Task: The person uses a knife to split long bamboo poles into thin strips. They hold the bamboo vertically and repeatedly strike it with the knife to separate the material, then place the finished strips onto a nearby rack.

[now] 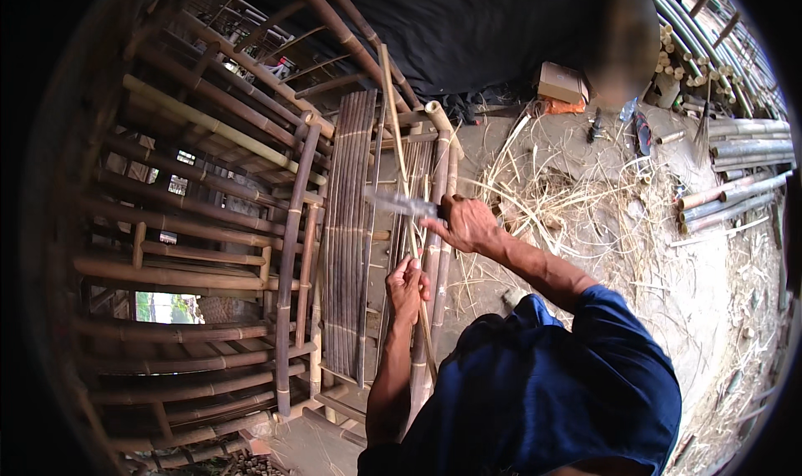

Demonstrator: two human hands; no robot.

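My right hand (470,224) is wrapped round the handle of a knife (394,202). Its broad blade points left across a long, pale bamboo strip (393,113) and is smeared by motion. Closer to me, my left hand (407,287) pinches that same strip with thumb and fingers. The strip runs lengthwise over a bamboo bench, its far end rising past the slats (344,217). Whether the blade touches the strip, I cannot tell.
Bamboo frames (292,259) crowd the left side. Pale shavings (551,205) litter the floor at right, near a sandal (642,134) and a cardboard box (561,83). Bamboo poles (748,149) are stacked at far right. A dark sheet (493,33) hangs at the back.
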